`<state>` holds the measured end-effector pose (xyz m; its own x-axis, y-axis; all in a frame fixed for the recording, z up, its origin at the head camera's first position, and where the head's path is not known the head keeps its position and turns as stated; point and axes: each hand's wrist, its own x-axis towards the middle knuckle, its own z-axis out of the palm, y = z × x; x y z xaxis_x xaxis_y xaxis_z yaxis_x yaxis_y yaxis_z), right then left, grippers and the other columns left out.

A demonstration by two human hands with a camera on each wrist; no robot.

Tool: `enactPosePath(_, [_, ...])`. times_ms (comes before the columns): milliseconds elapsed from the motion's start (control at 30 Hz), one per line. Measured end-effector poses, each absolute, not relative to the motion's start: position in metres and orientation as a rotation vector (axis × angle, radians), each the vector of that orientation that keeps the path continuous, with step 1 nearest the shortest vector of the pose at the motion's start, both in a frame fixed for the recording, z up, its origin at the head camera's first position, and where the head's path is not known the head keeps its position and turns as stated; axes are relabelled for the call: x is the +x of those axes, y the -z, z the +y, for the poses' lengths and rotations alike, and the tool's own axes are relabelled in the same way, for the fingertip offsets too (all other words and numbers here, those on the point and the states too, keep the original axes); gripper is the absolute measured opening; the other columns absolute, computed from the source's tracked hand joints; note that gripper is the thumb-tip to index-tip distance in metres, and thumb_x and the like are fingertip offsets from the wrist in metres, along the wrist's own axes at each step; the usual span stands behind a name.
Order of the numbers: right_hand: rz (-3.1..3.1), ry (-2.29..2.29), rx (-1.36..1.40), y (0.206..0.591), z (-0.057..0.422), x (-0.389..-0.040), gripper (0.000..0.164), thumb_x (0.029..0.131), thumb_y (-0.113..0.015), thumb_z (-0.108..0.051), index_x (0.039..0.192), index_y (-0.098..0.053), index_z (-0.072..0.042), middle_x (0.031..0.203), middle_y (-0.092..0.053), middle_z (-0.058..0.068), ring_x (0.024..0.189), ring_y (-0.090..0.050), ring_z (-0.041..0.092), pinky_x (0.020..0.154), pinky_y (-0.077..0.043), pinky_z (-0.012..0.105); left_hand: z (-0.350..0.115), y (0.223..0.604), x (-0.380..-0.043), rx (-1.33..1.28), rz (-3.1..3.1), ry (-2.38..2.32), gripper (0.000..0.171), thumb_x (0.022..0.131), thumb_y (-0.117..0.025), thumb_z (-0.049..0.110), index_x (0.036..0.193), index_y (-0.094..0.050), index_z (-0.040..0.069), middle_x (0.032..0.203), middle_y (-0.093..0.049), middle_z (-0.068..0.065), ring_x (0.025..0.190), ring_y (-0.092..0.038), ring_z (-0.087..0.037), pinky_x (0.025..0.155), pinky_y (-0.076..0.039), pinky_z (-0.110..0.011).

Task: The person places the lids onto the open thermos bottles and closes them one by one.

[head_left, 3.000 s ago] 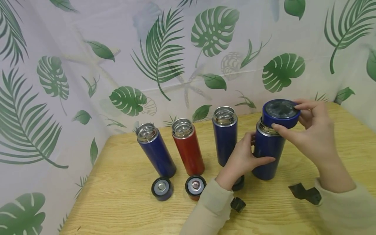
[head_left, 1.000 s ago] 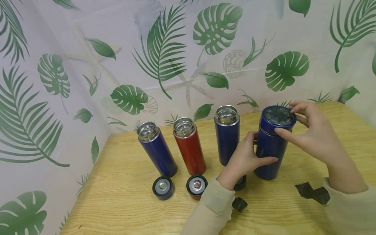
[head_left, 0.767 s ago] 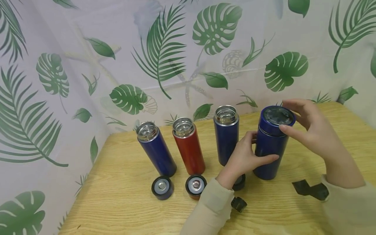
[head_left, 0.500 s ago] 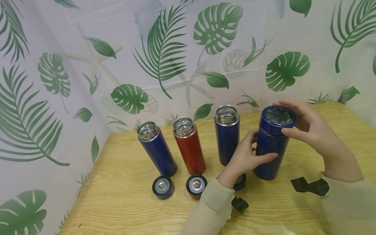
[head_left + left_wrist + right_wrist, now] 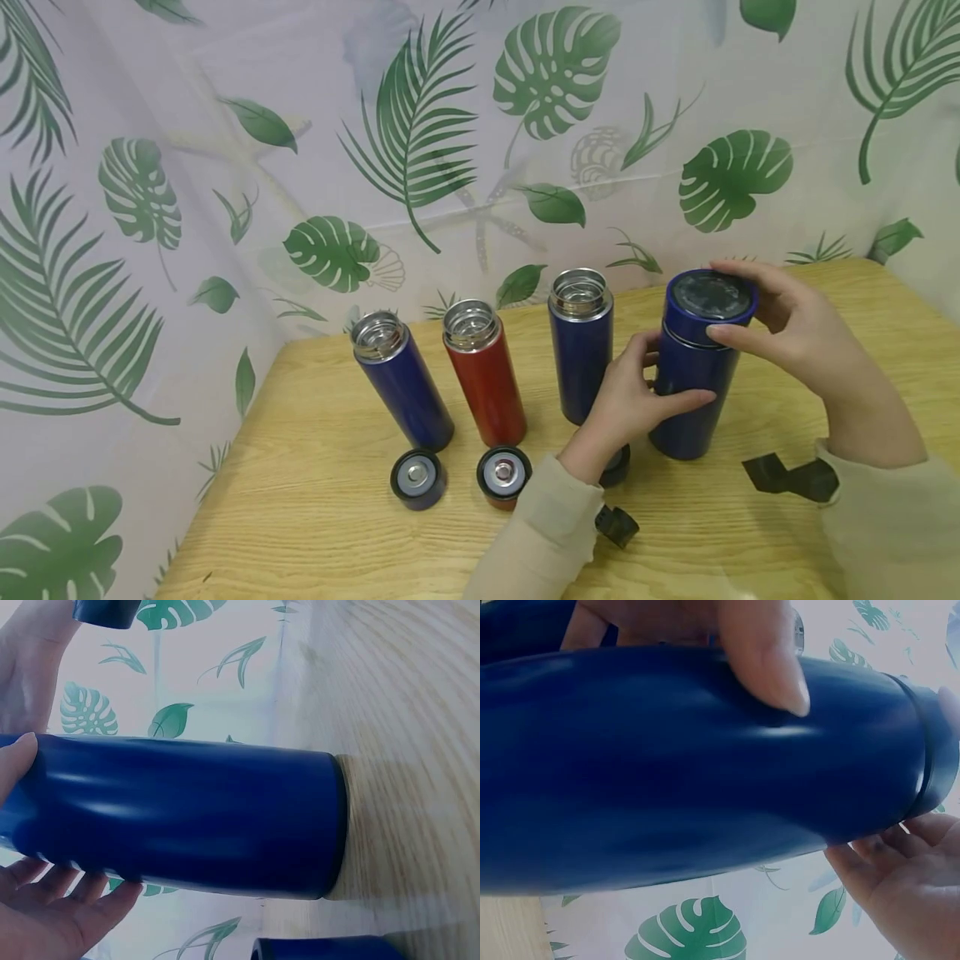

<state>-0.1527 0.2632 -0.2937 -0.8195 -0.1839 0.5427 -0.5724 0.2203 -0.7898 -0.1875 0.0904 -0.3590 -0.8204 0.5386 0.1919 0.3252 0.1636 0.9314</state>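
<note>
At the right of the head view a blue thermos flask (image 5: 693,367) stands upright on the table. My left hand (image 5: 630,396) grips its body, thumb across the front and fingers round the far side. The blue lid (image 5: 686,323), with a dark round top, sits level on the neck. My right hand (image 5: 802,333) holds this lid, thumb at the front and fingers behind. In the left wrist view the flask (image 5: 202,817) lies sideways across the picture, its base on the table. The right wrist view shows the lid's seam beside my right fingers (image 5: 885,859).
To the left stand an uncapped blue flask (image 5: 581,358), a red one (image 5: 483,375) and another blue one (image 5: 405,387). Upturned lids lie before them: a blue lid (image 5: 417,479), a red lid (image 5: 504,477) and one partly hidden by my left wrist. Black straps (image 5: 791,479) hang at the sleeves.
Three seconds ago the lid was raised and off-centre over the neck; now it sits down on it. My right fingers have shifted round the lid, while my left hand has kept its grip.
</note>
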Motion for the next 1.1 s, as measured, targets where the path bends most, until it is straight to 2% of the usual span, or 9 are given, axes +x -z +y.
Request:
enactPosePath(167, [-2.244,-1.484,0.545,0.2936,0.2595,-0.1533,0.065,0.071,-0.062,0.016,0.129,-0.043,-0.007,0.112,-0.047,-0.003,0.094,-0.052,0.004,0.076,-0.039,0.01,0.0913,0.3584,-0.1859,0.862,2.291,-1.722,0.065,0.072,-0.074,0.023,0.126,-0.037,0.02,0.118,-0.047,0.009,0.105,-0.046,-0.005,0.08,-0.042,-0.022])
enactPosePath(367, [-2.241,-1.452,0.528,0.2963,0.2568,-0.1564,0.071,0.065,-0.067,0.017,0.127,-0.04,-0.004,0.111,-0.043,-0.005,0.09,-0.05,0.003,0.075,-0.037,0.009,0.0925,0.3592,-0.1857,0.9,2.328,-1.718,0.067,0.07,-0.075,0.023,0.125,-0.037,0.02,0.116,-0.047,0.009,0.104,-0.047,-0.004,0.08,-0.042,-0.022])
enactPosePath(500, [-2.19,-1.524,0.627,0.2972,0.2561,-0.1572,0.064,0.071,-0.059,0.017,0.128,-0.036,-0.003,0.118,-0.043,-0.001,0.099,-0.047,0.006,0.079,-0.036,0.011,0.0921,0.3595,-0.1861,0.886,2.317,-1.708,0.067,0.071,-0.075,0.025,0.126,-0.036,0.021,0.117,-0.046,0.01,0.106,-0.045,-0.003,0.082,-0.042,-0.025])
enactPosePath(600, [-2.094,-1.658,0.734,0.2977,0.2565,-0.1577,0.055,0.079,-0.05,0.013,0.13,-0.036,-0.003,0.124,-0.043,0.004,0.103,-0.047,0.009,0.08,-0.038,0.012,0.0906,0.3599,-0.1878,0.905,2.272,-1.712,0.067,0.075,-0.071,0.025,0.13,-0.034,0.023,0.121,-0.043,0.011,0.11,-0.042,-0.002,0.086,-0.04,-0.029])
enactPosePath(700, [-1.99,-1.802,0.822,0.2985,0.2575,-0.1581,0.051,0.082,-0.045,0.012,0.131,-0.037,-0.001,0.126,-0.044,0.008,0.104,-0.049,0.012,0.079,-0.04,0.014,0.089,0.3604,-0.1899,0.964,2.21,-1.74,0.066,0.078,-0.068,0.021,0.133,-0.031,0.021,0.124,-0.043,0.01,0.111,-0.04,-0.001,0.088,-0.039,-0.029])
enactPosePath(867, [-1.975,-1.826,0.835,0.2992,0.2595,-0.1574,0.051,0.081,-0.043,0.014,0.131,-0.036,0.004,0.122,-0.047,0.007,0.1,-0.051,0.012,0.078,-0.042,0.014,0.088,0.3596,-0.1914,0.983,2.138,-1.781,0.064,0.079,-0.066,0.017,0.134,-0.032,0.019,0.124,-0.044,0.008,0.11,-0.042,-0.002,0.087,-0.039,-0.025])
enactPosePath(1100, [-2.026,-1.816,0.761,0.2982,0.2606,-0.1551,0.054,0.079,-0.045,0.015,0.13,-0.039,-0.001,0.118,-0.048,0.006,0.097,-0.054,0.011,0.076,-0.043,0.014,0.0883,0.3592,-0.1898,0.931,2.129,-1.825,0.062,0.078,-0.068,0.016,0.131,-0.035,0.019,0.123,-0.044,0.009,0.11,-0.043,-0.002,0.086,-0.039,-0.025])
